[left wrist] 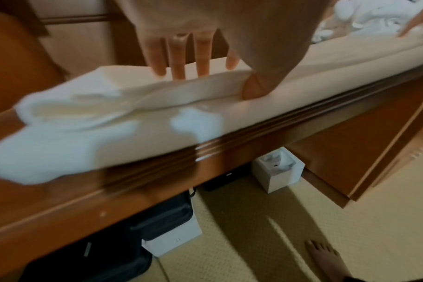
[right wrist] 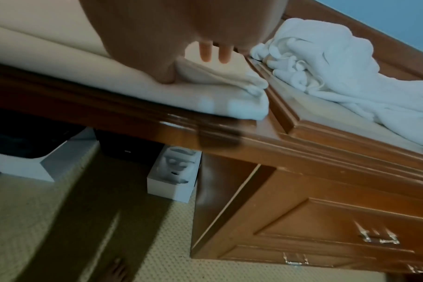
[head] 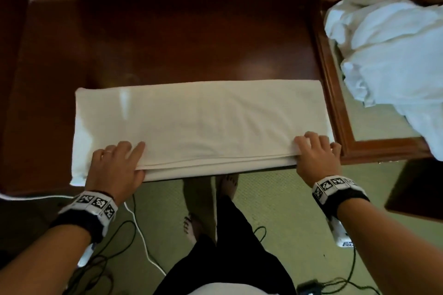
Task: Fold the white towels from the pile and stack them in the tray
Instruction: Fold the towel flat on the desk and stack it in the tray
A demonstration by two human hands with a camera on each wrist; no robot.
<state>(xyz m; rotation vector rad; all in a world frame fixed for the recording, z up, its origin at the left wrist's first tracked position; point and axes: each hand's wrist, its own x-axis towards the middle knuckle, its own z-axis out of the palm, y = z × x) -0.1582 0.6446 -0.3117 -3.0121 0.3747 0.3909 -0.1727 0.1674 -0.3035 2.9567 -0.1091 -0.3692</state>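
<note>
The towel (head: pixel 201 124) we are folding lies flat as a long band on the dark wooden desk (head: pixel 167 38), its long axis running from one hand to the other, parallel to the desk's near edge. Its near long edge, where the layers show, sits along that edge right under our grips; the rest of the cloth stretches away from our fingers toward the back of the desk.

Our left hand (head: pixel 117 165) holds the near edge close to the towel's left end, fingers laid on top and thumb tucked between the layers, as the left wrist view shows. A short stretch of cloth runs on past this grip to the left. Our right hand (head: pixel 316 153) pinches the near edge at the right end the same way, thumb under the top layers and fingers above. Neither hand is nearer than the other: each has its own end.

We judge the next fold turns on this axis: either the near edge goes away from us, or one end travels across to the other.

Just beyond the right grip the tray (head: pixel 335 103) touches the towel's right end, with the pile (head: pixel 393 55) of unfolded towels heaped in it.
</note>
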